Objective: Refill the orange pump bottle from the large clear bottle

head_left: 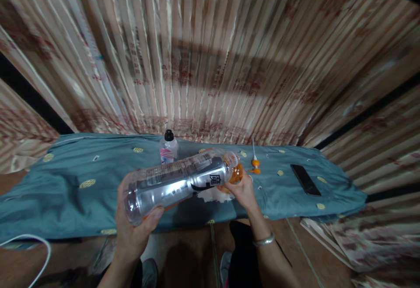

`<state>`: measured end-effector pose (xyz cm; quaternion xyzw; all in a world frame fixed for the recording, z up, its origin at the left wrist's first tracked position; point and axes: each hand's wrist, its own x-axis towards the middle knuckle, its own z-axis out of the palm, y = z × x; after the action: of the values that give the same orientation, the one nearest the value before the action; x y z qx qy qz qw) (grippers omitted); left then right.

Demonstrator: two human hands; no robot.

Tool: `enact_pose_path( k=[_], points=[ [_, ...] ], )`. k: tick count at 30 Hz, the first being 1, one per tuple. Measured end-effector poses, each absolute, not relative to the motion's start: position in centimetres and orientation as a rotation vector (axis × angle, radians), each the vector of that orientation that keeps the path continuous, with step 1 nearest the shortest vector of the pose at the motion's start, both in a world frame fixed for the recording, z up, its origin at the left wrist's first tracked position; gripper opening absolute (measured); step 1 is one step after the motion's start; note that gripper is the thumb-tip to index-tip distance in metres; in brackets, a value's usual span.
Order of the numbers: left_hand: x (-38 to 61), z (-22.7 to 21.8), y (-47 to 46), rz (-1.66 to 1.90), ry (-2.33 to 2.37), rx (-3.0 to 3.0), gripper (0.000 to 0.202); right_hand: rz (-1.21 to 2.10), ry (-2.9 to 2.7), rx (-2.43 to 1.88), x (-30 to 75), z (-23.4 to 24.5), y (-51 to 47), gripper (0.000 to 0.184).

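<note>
My left hand is wrapped round the base of a large clear plastic bottle that lies almost on its side, neck pointing right. My right hand grips the bottle's orange cap end. The bottle has a silver label with dark print and looks nearly empty, with a little orange at the neck. Both hands hold it above a table covered in a blue-green cloth. Something white lies on the cloth just under the bottle.
A small bottle with a black cap and pink label stands at the back of the cloth. An orange-and-white small object and a black phone lie to the right. A white cable curls at lower left. Striped curtains hang behind.
</note>
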<state>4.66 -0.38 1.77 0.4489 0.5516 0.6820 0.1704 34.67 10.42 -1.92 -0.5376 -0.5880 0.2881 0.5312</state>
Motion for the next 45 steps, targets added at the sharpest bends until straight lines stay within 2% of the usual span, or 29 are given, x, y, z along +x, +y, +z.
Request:
enact_pose_path(
  k=[5, 10, 27, 45],
  points=[
    [4.8, 1.9, -0.4, 1.948, 1.557, 1.245, 0.082, 0.699, -1.417, -1.262, 34.6, -1.7, 10.4, 0.054],
    [4.7, 1.8, -0.4, 1.935, 1.562, 1.190, 0.088, 0.709, -1.412, -1.286, 34.5, -1.6, 10.3, 0.057],
    [4.1, 1.0, -0.5, 1.929, 1.594, 1.253, 0.082, 0.732, -1.398, -1.227, 34.2, -1.6, 10.2, 0.046],
    [3.7, 0.7, -0.4, 1.906, 1.651, 1.296, 0.080, 0.793, -1.384, -1.204, 34.1, -1.4, 10.2, 0.053]
  ],
)
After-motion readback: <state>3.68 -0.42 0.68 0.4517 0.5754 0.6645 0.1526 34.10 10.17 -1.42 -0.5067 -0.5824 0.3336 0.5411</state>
